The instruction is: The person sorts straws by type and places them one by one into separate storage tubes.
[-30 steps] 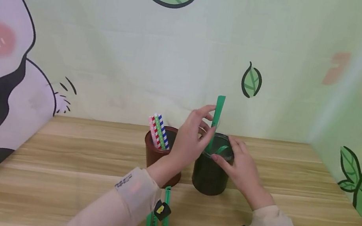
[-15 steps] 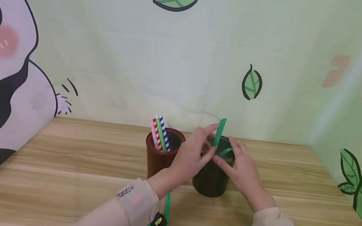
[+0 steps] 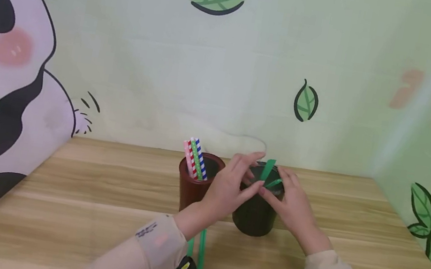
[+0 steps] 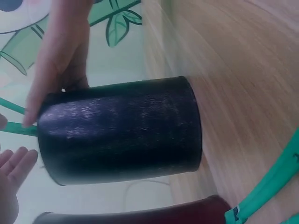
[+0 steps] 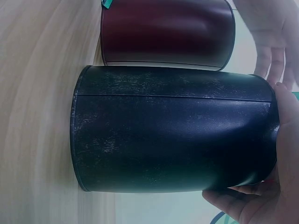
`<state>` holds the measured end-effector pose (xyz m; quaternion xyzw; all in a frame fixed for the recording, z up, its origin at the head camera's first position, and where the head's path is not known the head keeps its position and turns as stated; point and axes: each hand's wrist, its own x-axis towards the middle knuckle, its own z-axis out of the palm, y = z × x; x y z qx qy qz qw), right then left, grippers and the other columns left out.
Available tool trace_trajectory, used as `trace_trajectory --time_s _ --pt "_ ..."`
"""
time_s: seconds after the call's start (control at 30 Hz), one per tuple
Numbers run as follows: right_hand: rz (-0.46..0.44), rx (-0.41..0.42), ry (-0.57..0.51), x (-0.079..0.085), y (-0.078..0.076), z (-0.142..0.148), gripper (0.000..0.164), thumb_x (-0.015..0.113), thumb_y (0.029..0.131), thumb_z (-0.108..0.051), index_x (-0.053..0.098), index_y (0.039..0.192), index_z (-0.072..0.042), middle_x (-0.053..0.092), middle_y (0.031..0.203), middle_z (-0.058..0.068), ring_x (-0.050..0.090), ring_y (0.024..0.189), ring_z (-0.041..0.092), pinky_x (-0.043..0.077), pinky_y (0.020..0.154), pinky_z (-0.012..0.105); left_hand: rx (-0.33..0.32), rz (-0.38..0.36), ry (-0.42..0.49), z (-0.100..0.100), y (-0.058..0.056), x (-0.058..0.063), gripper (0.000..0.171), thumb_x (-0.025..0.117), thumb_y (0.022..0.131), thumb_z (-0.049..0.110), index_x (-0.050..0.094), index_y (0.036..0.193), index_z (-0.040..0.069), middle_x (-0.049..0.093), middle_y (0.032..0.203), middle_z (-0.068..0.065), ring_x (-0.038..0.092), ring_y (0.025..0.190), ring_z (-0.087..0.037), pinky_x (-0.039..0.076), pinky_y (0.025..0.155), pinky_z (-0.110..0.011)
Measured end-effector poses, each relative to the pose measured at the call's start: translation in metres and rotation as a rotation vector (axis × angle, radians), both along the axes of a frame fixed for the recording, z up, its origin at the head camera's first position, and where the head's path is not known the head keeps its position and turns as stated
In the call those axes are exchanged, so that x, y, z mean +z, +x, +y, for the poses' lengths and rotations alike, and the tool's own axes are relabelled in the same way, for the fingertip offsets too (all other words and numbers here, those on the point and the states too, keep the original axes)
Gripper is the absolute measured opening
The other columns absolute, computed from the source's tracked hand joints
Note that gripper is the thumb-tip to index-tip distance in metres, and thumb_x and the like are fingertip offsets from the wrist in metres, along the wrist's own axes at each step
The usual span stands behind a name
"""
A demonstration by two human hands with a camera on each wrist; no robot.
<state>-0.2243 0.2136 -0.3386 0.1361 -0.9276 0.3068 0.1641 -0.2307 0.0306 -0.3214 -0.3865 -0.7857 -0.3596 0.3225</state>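
Both hands are brought together at the mouth of an upright black cup point(image 3: 253, 219) on the tabletop point(image 3: 58, 203). The rim of the cup is gripped by the right hand point(image 3: 294, 202): its thumb is laid along the near edge, and its fingers are wrapped to the far side, as confirmed in the right wrist view. The left hand point(image 3: 228, 184) is held at the left side of the rim, its fingers loosely spread and the thumb set apart from them. Whether the taller green strip point(image 3: 268, 168) is touched by the left thumb cannot be settled; the strip is cut off at the edge of the left wrist view. This strip is contained in the cup, leaning, its upper end above the rim. A second green strip point(image 3: 276, 183) is seen in the same cup, lower and more tilted.

Just to the left, a red-brown cup point(image 3: 190, 194) is partly hidden by the left hand; patterned straws point(image 3: 196, 160) are held in it, tilted left. Further green strips point(image 3: 200, 260) are laid lengthwise on the tabletop, partly covered by the left sleeve point(image 3: 134, 259).
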Motion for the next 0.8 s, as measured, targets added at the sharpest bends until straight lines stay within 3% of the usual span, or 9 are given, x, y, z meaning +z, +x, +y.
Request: trace_trajectory --time_s 0.23,0.47,0.8 --pt "-0.001 0.004 -0.002 0.000 0.001 -0.001 0.082 0.058 0.090 -0.052 0.034 0.145 0.004 0.039 0.144 0.024 0.047 0.128 0.042 0.040 0.104 0.058 -0.011 -0.025 -0.023 -0.012 0.020 0.010 0.053 0.071 0.086 0.015 0.046 0.132 0.008 0.054 0.109 -0.013 0.063 0.089 -0.017 0.056 0.074 -0.020" --pt "-0.022 -0.006 -0.003 0.001 0.003 -0.001 0.083 0.059 0.091 -0.050 0.031 0.146 0.006 0.037 0.145 0.025 0.046 0.127 0.043 0.039 0.104 0.059 0.019 -0.081 -0.055 -0.025 0.044 0.023 0.050 0.071 0.086 0.016 0.050 0.130 0.008 0.056 0.111 -0.010 0.063 0.085 -0.017 0.049 0.062 -0.012" --pt "-0.020 -0.012 0.011 0.003 0.006 -0.003 0.082 0.057 0.092 -0.050 0.030 0.147 0.006 0.037 0.145 0.026 0.044 0.129 0.045 0.037 0.105 0.061 0.079 -0.216 -0.101 -0.051 0.067 0.014 0.050 0.072 0.085 0.017 0.052 0.129 0.007 0.056 0.109 -0.009 0.056 0.075 -0.011 0.046 0.058 -0.011"
